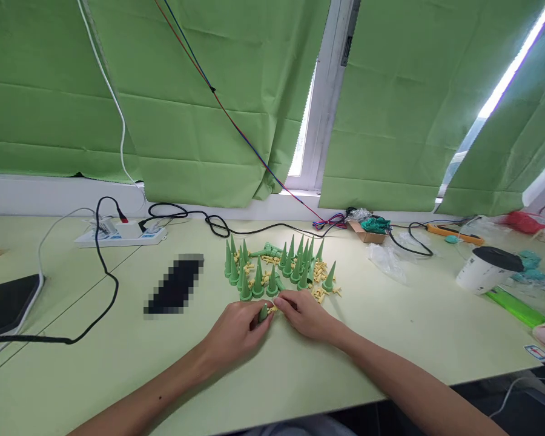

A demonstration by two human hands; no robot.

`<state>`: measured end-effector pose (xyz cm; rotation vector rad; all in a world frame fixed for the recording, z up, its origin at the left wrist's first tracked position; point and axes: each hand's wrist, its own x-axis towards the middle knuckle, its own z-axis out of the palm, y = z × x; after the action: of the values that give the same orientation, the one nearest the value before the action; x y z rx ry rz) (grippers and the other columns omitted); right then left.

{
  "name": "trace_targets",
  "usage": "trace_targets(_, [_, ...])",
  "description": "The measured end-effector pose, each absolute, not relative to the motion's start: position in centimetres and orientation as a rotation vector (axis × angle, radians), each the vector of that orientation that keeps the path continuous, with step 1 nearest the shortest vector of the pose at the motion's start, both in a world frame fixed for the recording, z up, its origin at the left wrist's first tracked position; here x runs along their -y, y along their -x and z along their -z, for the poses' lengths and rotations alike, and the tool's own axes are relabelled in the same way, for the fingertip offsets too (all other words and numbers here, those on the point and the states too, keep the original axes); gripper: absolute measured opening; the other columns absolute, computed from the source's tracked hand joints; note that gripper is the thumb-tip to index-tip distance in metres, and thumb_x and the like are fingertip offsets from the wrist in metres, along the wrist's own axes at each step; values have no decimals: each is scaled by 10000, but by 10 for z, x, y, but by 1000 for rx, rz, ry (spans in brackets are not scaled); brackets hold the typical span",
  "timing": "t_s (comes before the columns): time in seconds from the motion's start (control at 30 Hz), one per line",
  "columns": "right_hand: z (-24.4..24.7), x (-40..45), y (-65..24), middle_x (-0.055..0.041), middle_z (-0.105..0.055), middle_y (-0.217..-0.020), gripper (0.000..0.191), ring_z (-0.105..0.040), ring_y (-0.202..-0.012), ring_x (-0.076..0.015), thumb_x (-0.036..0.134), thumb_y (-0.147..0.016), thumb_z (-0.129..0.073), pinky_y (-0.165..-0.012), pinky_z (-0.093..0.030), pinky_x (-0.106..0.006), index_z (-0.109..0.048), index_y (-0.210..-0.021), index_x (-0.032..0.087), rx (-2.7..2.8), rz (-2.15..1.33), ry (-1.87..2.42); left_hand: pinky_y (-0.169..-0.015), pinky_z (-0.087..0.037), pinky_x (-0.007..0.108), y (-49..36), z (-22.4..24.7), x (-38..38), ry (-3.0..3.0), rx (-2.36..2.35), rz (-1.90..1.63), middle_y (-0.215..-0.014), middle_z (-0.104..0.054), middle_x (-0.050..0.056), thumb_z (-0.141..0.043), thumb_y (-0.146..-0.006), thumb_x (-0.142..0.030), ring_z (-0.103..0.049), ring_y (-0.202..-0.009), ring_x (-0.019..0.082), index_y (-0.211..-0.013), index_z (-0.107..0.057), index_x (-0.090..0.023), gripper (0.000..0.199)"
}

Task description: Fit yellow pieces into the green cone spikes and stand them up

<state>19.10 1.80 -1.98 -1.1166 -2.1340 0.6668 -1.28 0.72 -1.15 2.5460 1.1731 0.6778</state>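
Observation:
Near the middle of the table, my left hand (241,330) is closed around a green cone piece (263,312), partly hidden by the fingers. Close beside it, my right hand (302,312) pinches at a small yellow piece (273,309) next to the cone; exactly what its fingertips grip is hard to see. Just beyond both hands stand several upright green cones (258,281) on round bases. Small yellow pieces (318,272) lie scattered among and to the right of them. Other green parts (267,250) lie flat behind.
A power strip (122,235) with black and white cables and a blurred dark object (175,284) are on the left. To the right are a small cardboard box (367,235), plastic wrap (386,260), a white cup (485,272) and an orange tool (454,234).

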Motion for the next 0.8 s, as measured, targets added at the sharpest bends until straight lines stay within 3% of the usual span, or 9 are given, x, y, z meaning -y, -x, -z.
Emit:
trace_targets(0.17, [17, -16, -192, 67, -465, -587, 173, -408, -543, -109, 318, -1005, -454, -558, -300, -233, -585, -965, 212, 2126, -758, 1075, -561, -350, 255, 13, 11, -8, -2521, -1245, -695, -582, -583, -14, -442, -965, -322, -483, -515, 134, -800, -646, -172, 302])
trace_targets(0.27, [18, -16, -194, 60, -502, -596, 127, -430, -542, -114, 260, -983, -475, -559, -314, -234, -588, -1009, 208, 2155, -798, 1039, -560, -358, 250, 12, 9, -9, -2517, -1234, -697, -596, -594, -14, -444, -961, -316, -490, -519, 134, -807, -642, -175, 288])
trace_targets(0.47, [19, -17, -194, 47, -495, -601, 201, -411, -551, -113, 260, -993, -449, -565, -314, -238, -582, -853, 204, 2186, -778, 1019, -562, -370, 245, 13, 10, -8, -2555, -1148, -689, -575, -583, -17, -438, -967, -308, -511, -524, 134, -766, -625, -184, 301])
trace_targets(0.63, [19, -19, -195, 45, -412, -586, 369, -350, -556, -106, 295, -1012, -418, -554, -279, -247, -465, -661, 192, 2225, -696, 1024, -559, -376, 243, 13, 12, -8, -2554, -1095, -751, -569, -590, -19, -463, -959, -301, -508, -508, 130, -837, -663, -189, 260])
trace_targets(0.8, [20, -18, -194, 41, -432, -577, 418, -375, -552, -106, 326, -1030, -393, -561, -276, -254, -461, -641, 188, 2230, -701, 1060, -564, -381, 238, 14, 12, -8, -2561, -1091, -731, -561, -583, -22, -465, -959, -304, -513, -512, 130, -862, -676, -188, 260])
